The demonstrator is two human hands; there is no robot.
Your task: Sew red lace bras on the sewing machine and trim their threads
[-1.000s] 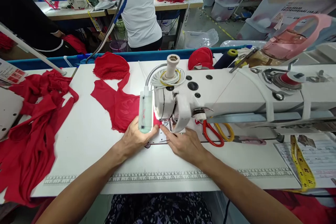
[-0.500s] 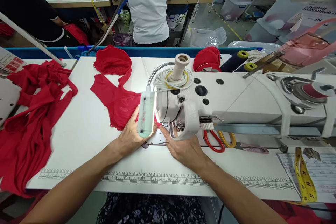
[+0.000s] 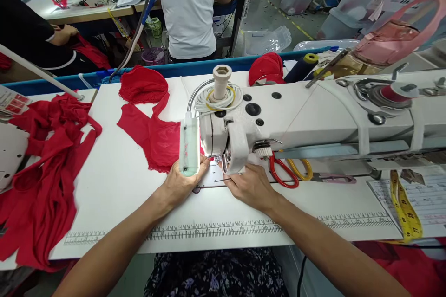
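Note:
A white sewing machine point(image 3: 313, 116) lies across the table. A red fabric piece point(image 3: 153, 137) runs from the back left under the needle area. My left hand point(image 3: 181, 183) rests flat on the edge of the red fabric just left of the needle, partly hidden behind the machine's small lamp point(image 3: 189, 146). My right hand point(image 3: 251, 185) lies flat on the needle plate right of the presser foot, fingers pointing at the needle. Neither hand grips anything.
A heap of red fabric point(image 3: 45, 167) covers the table's left side. Red-handled scissors point(image 3: 282, 174) and yellow-handled scissors point(image 3: 299, 169) lie under the machine arm. A yellow tape measure point(image 3: 404, 209) lies at the right. Other people work at tables behind.
My hands stay at the needle; the right hand has drawn slightly back toward the plate's right. The view has shifted a little.

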